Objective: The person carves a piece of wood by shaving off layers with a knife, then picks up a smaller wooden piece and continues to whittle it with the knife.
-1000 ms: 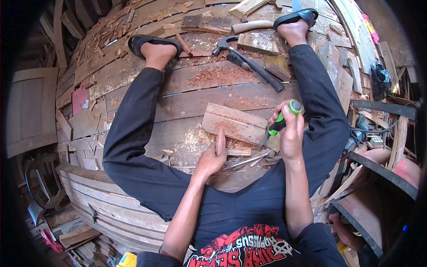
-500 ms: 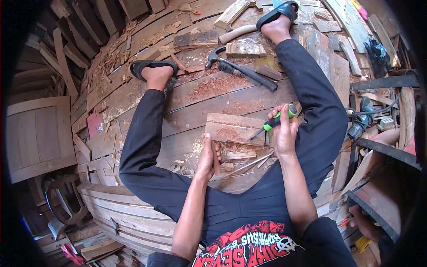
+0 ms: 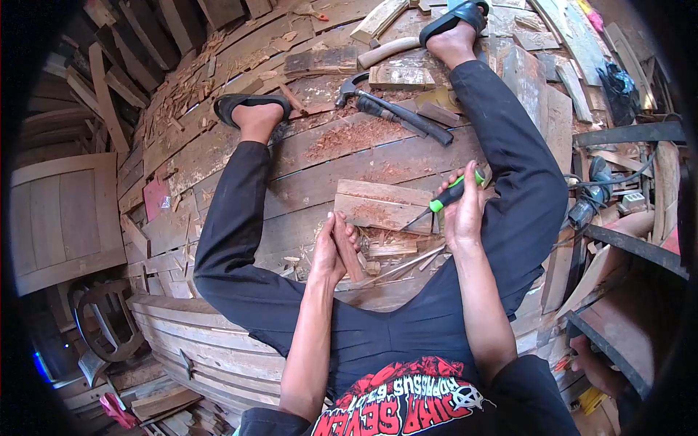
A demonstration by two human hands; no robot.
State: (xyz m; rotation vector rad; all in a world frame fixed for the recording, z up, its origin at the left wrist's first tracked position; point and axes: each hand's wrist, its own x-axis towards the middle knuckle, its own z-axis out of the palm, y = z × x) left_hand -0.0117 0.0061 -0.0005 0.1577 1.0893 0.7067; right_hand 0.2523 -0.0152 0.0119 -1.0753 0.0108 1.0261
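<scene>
My left hand is closed around a narrow reddish-brown strip of wood, which slants down between my thumb and fingers. In my right hand is a screwdriver with a black and green handle. Its thin metal shaft points down and left, over a short wooden board lying on the floor between my legs. Wood shavings lie on and around that board. I cannot make out the exact shape of the screwdriver's tip.
Beyond the board lie a hammer and a wood block. Sawdust covers the floor planks. Stacked planks stand at lower left, a panelled door at far left. A power tool lies at right.
My left hand has turned and shifted slightly left, so more of the wood strip shows. My right hand has lowered a little, the screwdriver still in it.
</scene>
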